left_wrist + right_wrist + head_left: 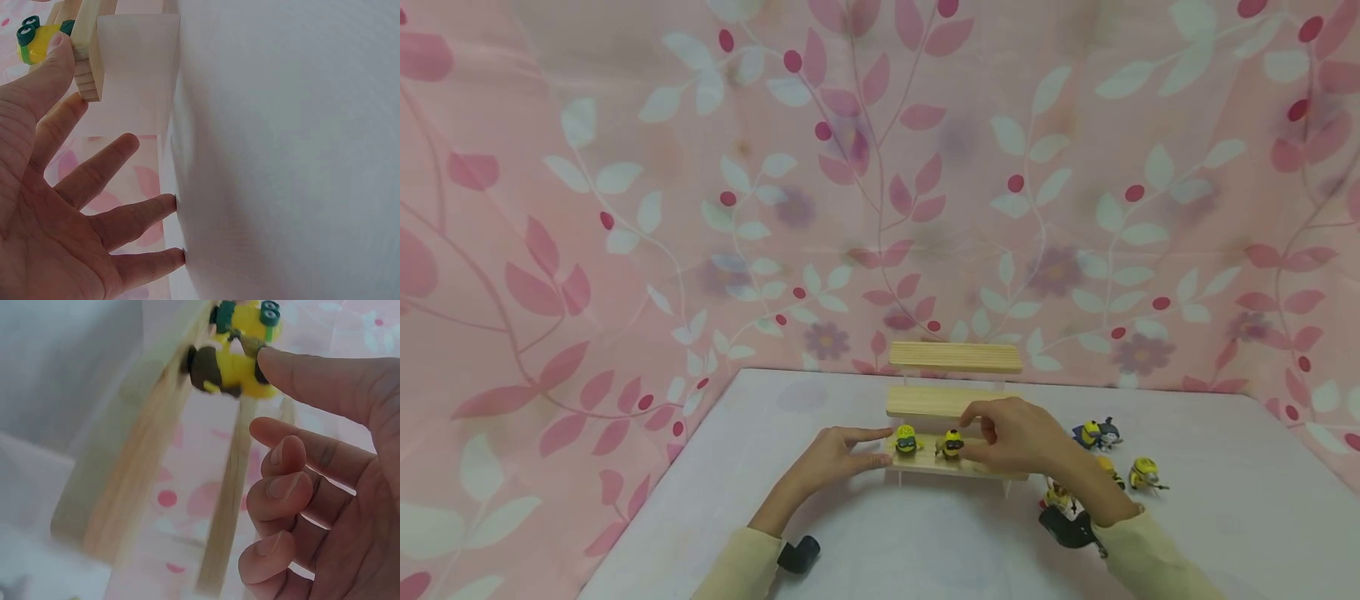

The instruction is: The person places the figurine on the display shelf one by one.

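On the lowest board of a stepped wooden display shelf (992,466) stand two small yellow Minion figures. The left figure (906,441) has green goggles and green clothing; the right figure (952,445) wears dark goggles and brown. My left hand (838,457) holds the left end of that board between thumb and index finger, its other fingers spread. Beside the brown-clad figure is my right hand (1018,433). In the right wrist view its thumb (312,378) overlaps that figure's head, while the index fingertip sits apart from it and the remaining fingers curl inward.
Two higher boards (955,357) rise behind the lowest one. Several more figures lie at the right, among them a Minion (1145,472) and a grey-and-blue group (1097,433). A black object (1067,528) shows near my right wrist. Pink floral cloth (880,167) hangs behind the white table (880,550).
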Available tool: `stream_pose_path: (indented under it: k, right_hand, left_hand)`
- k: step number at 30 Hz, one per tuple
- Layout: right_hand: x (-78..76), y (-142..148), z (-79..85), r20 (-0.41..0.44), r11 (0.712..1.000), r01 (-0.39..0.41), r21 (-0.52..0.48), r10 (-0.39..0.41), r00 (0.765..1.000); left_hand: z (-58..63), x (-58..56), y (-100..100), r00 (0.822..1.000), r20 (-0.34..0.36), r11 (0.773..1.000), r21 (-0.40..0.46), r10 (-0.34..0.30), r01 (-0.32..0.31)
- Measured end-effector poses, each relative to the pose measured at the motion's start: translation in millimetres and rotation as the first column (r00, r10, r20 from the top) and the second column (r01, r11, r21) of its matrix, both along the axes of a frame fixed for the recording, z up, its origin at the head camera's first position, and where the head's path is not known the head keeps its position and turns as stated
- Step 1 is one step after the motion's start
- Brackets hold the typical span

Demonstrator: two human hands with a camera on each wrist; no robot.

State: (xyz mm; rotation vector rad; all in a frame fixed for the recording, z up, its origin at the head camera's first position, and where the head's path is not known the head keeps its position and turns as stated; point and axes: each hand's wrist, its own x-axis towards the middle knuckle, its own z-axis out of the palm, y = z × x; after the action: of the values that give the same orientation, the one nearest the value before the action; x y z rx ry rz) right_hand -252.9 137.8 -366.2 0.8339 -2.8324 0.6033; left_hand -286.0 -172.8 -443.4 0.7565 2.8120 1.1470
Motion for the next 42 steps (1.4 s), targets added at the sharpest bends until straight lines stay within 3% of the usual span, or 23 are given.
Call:
stream_pose_path:
  k: [10, 22, 36, 42]
  right_hand:
    - [7.0, 23, -1.8, -0.003, 0.999, -0.032, -0.009, 0.032, 0.999]
    - [22.0, 52, -4.2, 0.012, 1.000, 0.008, 0.015, -0.009, 1.000]
    - [35.7, 85, -20.2, -0.003, 0.989, 0.122, 0.087, -0.122, 0.993]
    - [39.8, 93, -27.4, 0.031, 0.976, 0.183, 0.119, -0.188, 0.982]
  left_hand:
    - [-1.0, -0.9, 0, 1.000, -0.022, 1.000, 0.007, -0.019, 0.019]
    - [-1.4, -1.6, 0, 1.000, -0.009, 1.000, 0.017, -0.013, 0.013]
    - [-0.2, -0.4, 1, 1.000, 0.006, 1.000, 0.023, -0.006, 0.006]
    - [-0.3, 0.4, 1, 1.000, 0.007, 1.000, 0.011, 0.001, -0.001]
